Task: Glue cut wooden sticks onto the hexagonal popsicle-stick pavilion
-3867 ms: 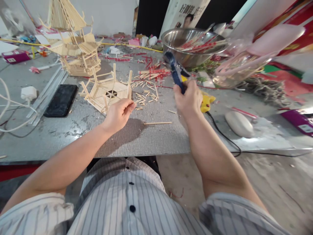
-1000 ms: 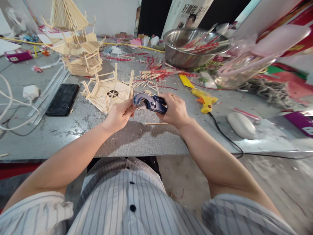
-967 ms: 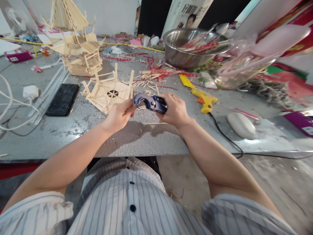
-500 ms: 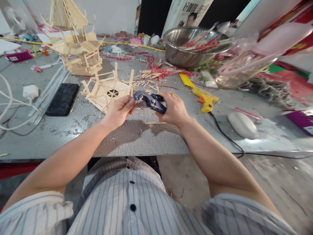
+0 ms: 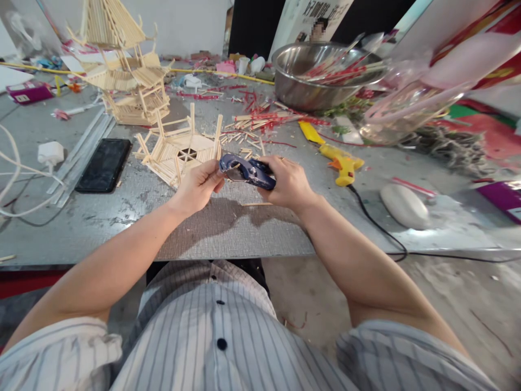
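Observation:
My right hand [image 5: 287, 179] is wrapped round the handles of a dark blue hand cutter [image 5: 254, 172], held just above the table. At the cutter's left end, the fingers of my left hand [image 5: 202, 184] are pinched together. A short pale bit of wooden stick [image 5: 237, 166] shows at the cutter's head; my left fingers mostly hide what they grip. Just behind my left hand lies a six-sided stick frame [image 5: 166, 155] with upright posts. One loose wooden stick [image 5: 256, 204] rests on the table below the cutter.
A tall stick pagoda [image 5: 122, 76] stands at the back left, with a black phone [image 5: 103, 165] in front. Loose sticks and red scraps [image 5: 264, 119] litter the middle. To the right are a yellow glue gun [image 5: 342, 163] with its cord, a steel bowl [image 5: 313, 98] and a white oval object [image 5: 402, 206].
The cutter has shifted slightly left and tilted a little in my right hand. My left hand stays pinched at its head. Everything else on the table is unchanged.

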`<state>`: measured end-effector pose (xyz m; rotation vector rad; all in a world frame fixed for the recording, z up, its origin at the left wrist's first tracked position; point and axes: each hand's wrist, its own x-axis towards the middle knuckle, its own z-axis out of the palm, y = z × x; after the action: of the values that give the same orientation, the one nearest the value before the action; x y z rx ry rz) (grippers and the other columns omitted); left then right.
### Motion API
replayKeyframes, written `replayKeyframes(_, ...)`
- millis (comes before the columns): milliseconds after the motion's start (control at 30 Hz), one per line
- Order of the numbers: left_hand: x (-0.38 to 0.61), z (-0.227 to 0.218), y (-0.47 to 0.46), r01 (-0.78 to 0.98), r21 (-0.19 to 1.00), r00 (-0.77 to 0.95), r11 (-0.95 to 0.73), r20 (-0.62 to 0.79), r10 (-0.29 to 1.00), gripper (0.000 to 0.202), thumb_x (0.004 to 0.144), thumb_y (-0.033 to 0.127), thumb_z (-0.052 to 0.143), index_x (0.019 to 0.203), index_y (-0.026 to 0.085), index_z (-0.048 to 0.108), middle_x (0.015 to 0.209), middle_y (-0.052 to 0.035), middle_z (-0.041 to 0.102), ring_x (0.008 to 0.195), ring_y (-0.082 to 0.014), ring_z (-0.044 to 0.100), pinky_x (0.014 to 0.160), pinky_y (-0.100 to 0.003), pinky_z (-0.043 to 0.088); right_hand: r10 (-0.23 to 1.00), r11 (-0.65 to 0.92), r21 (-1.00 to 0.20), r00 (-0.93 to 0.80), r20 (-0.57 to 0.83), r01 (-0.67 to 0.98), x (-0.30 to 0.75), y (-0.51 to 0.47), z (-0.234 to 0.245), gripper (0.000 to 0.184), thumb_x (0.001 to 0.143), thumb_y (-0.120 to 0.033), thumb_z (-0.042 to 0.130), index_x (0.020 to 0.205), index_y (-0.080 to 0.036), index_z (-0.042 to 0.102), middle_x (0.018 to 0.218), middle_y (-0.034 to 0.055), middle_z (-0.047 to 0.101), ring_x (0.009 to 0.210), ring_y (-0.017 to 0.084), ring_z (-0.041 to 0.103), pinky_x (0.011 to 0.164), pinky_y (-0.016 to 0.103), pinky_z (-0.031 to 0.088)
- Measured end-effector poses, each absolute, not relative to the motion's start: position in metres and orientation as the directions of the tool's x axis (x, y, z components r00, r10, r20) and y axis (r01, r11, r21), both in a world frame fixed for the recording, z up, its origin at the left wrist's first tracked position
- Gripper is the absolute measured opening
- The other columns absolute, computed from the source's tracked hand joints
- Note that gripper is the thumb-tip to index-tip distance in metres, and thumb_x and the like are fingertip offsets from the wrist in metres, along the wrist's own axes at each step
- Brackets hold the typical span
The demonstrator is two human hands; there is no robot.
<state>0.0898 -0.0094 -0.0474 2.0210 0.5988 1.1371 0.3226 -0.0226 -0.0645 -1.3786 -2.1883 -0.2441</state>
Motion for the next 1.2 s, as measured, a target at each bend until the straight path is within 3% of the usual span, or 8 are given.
replayKeyframes(333,0.091,-0.047,-0.010,0.019,0.805,0.524,-0.592,0.497,0.692,0.045,0.093,0.060,0.046,0.073,0.020,0.048,0.053,0.0051,0.041,0.048,-0.0094,0.037,0.048,-0.025,0.032,0.791,0.481,-0.122,-0.370,0.488,0.868,0.323,-0.022,-0.065,0.053,0.064,-0.027,0.054,0.116,-0.017,0.057,0.098,0.0115,0.070,0.084,0.028,0.065,0.075,0.040,0.050)
replayKeyframes(600,0.094,-0.049,-0.009,-0.028,0.815,0.523,-0.579,0.506,0.686,0.042,0.093,0.057,0.048,0.073,0.020,0.047,0.051,0.0064,0.036,0.044,-0.0082,0.033,0.044,-0.025,0.027,0.819,0.444,-0.120,-0.348,0.457,0.888,0.322,-0.025,-0.064,0.047,0.064,-0.029,0.052,0.109,-0.015,0.060,0.090,0.0109,0.071,0.078,0.028,0.066,0.064,0.036,0.047)
replayKeyframes(1000,0.097,-0.054,-0.007,0.013,0.853,0.476,-0.522,0.454,0.753,0.045,0.091,0.063,0.045,0.076,0.020,0.048,0.051,0.0069,0.036,0.043,-0.0081,0.033,0.042,-0.024,0.026,0.894,0.303,-0.138,-0.231,0.384,0.943,0.312,-0.029,-0.062,0.033,0.066,-0.032,0.053,0.094,-0.018,0.064,0.077,0.0076,0.070,0.067,0.023,0.064,0.057,0.032,0.044)
replayKeyframes(1200,0.098,-0.053,-0.011,0.075,0.873,0.482,-0.482,0.392,0.784,0.041,0.094,0.055,0.045,0.076,0.019,0.051,0.051,0.0060,0.040,0.043,-0.0080,0.035,0.044,-0.023,0.030,0.878,0.228,-0.220,-0.102,0.468,0.948,0.313,-0.023,-0.063,0.026,0.073,-0.037,0.052,0.088,-0.020,0.065,0.071,0.0064,0.069,0.062,0.022,0.062,0.055,0.032,0.042)
